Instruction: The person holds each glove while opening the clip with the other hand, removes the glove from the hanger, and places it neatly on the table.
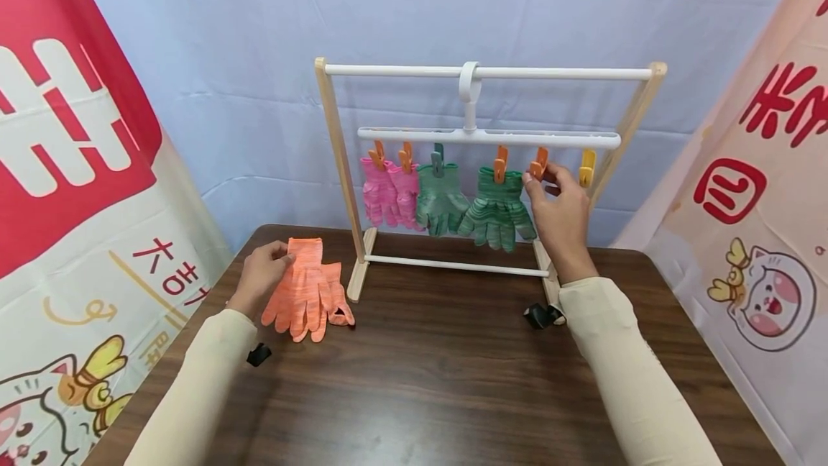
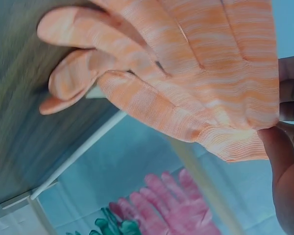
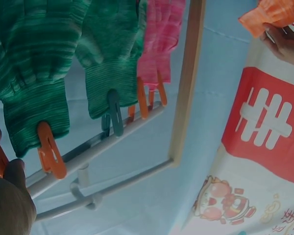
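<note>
An orange striped knit glove hangs fingers-down from my left hand, which pinches it at the cuff. Behind it shows a second orange glove, partly covered. My right hand pinches an orange clothespin on the white hanger bar. Just left of that hand, a green glove hangs from another orange clothespin. Farther left, a second green glove hangs from a dark teal clothespin. Pink gloves hang from orange clothespins at the bar's left end.
The hanger hooks over the white top rail of a wooden-legged rack on the brown table. A yellow clothespin sits at the bar's right end. Printed cloths flank the table, with a pale blue cloth behind.
</note>
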A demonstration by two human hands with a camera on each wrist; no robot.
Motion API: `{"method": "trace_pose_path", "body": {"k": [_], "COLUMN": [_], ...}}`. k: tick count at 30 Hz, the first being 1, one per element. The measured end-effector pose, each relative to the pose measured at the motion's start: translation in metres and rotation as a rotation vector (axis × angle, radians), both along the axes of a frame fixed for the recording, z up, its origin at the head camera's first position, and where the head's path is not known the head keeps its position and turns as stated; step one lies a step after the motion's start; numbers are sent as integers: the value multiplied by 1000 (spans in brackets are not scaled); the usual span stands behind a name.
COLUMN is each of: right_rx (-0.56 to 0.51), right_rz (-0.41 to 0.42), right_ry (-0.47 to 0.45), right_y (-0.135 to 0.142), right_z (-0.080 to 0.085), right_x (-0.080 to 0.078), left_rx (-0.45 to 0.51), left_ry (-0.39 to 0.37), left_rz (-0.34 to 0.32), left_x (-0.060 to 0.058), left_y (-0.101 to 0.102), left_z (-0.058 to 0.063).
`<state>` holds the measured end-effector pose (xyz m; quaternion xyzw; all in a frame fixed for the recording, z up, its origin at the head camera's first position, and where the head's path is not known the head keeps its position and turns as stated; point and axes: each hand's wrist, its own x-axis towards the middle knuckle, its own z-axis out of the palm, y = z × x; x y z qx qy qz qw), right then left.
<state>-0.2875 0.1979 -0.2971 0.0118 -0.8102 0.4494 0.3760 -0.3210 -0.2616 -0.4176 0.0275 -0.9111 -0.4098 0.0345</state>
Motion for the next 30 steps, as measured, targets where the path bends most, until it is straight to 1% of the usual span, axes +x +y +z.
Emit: {"method": "trace_pose_path", "body": {"k": [5, 10, 16, 20, 23, 26, 30], "right_rx": [1, 4, 7, 7, 5, 10, 23], "right_rz": [2, -5, 1, 2, 5, 2, 3], "right_ry": [2, -7, -11, -18, -14, -18, -41], "right_y": [1, 1, -1, -2, -2, -2, 1], "right_z": [2, 2, 0, -1, -2, -3, -5], "right_x": [-2, -2, -2, -2, -2, 0, 1], "left_rx": [0, 5, 28, 14, 10, 6, -56], "left_ry": [10, 12, -49, -89, -116, -130, -123], "left_rz": [12, 1, 2, 4, -2, -10, -11], "left_x": [0, -1, -4, -5, -8, -15, -25], "left_y": [-12, -24, -40, -50, -55, -59, -59], "left_z": [-2, -1, -9, -13, -16, -18, -23]}}
